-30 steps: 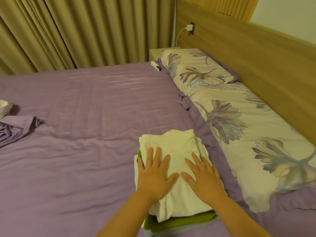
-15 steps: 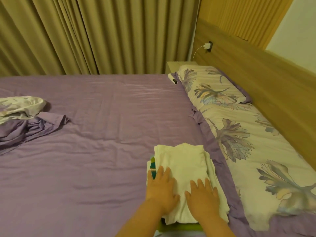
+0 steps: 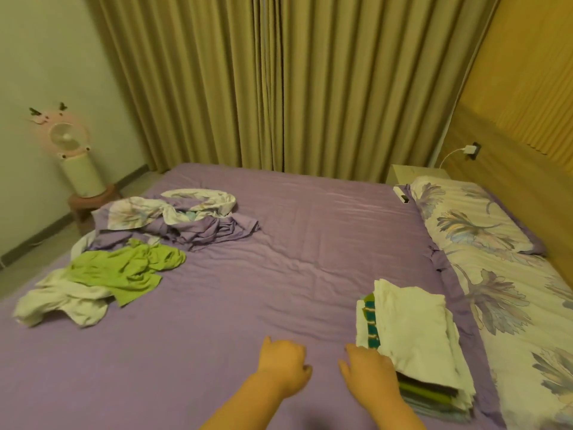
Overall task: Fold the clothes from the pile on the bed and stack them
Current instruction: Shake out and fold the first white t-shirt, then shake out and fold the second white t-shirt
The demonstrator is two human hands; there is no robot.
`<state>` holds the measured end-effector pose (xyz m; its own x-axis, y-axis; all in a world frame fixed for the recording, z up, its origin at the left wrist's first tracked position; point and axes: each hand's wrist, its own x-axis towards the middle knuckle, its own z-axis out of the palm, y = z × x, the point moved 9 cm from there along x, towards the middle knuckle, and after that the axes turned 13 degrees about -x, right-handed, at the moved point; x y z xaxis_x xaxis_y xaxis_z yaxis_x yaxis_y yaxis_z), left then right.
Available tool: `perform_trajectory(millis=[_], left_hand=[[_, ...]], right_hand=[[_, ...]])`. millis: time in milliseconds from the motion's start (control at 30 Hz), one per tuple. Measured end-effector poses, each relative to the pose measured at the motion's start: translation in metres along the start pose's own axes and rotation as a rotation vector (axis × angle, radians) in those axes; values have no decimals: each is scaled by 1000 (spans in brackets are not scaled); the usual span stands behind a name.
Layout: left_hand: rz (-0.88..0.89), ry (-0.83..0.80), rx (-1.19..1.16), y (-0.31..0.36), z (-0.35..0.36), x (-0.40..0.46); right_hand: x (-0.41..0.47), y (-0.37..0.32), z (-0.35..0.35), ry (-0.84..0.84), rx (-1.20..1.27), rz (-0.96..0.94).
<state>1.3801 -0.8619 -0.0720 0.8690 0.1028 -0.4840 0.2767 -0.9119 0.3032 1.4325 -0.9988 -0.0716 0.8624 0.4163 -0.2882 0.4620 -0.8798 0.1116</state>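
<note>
A stack of folded clothes point(image 3: 415, 333), white on top with green and striped layers below, lies on the purple bed sheet point(image 3: 279, 274) near the pillows. My right hand point(image 3: 369, 367) hovers just left of the stack's near corner, fingers loosely curled, holding nothing. My left hand point(image 3: 285, 364) is over bare sheet further left, also loosely curled and holding nothing. At the far left lies the unfolded pile: a green garment point(image 3: 124, 271) over a white one point(image 3: 62, 302).
A crumpled floral and purple duvet point(image 3: 179, 218) lies behind the pile. Floral pillows point(image 3: 496, 259) line the wooden headboard on the right. A white remote-like object point(image 3: 401, 194) lies near the far pillow. A pink fan point(image 3: 74, 150) stands on a stool beyond the bed's left side.
Both hands have come off the top of the folded stack and moved left. The view has swung left and up, bringing the unfolded pile and fan into sight.
</note>
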Motion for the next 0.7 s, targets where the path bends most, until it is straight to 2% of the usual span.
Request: perform_trajectory(millis=[333, 700], left_hand=[[-65, 130, -44, -181, -55, -199], [-209, 293, -41, -442, -70, -418]], right_hand=[[-96, -230, -83, 89, -37, -173], [-196, -512, -107, 24, 74, -336]])
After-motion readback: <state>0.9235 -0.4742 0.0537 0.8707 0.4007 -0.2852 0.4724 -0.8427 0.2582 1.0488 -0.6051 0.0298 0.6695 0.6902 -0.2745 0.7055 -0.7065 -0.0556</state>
